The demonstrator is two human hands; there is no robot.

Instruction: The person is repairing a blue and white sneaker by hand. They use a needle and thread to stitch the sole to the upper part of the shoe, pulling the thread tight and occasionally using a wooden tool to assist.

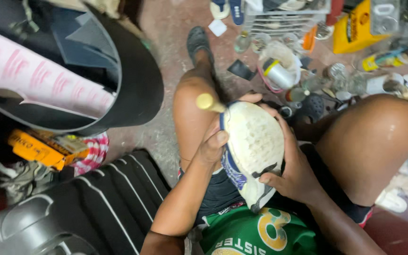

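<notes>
shoe (256, 141) sole-up, clamped in right hand (293, 174) grip; left hand (212, 146) fingers curl round a wooden-handled tool (209, 102).

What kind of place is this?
Probably a small shoe-repair spot on the floor: a worn shoe is held sole-up in the lap, with glue-like tins and jars and a yellow can scattered close by.

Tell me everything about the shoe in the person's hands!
The shoe is turned sole-up on the person's lap, between the knees. Its sole looks like pale, worn rubber with a grid of little bumps; the upper is blue and white. The right hand cups its side, thumb on the sole. The left hand presses a tool with a yellowish handle against its edge.
</notes>
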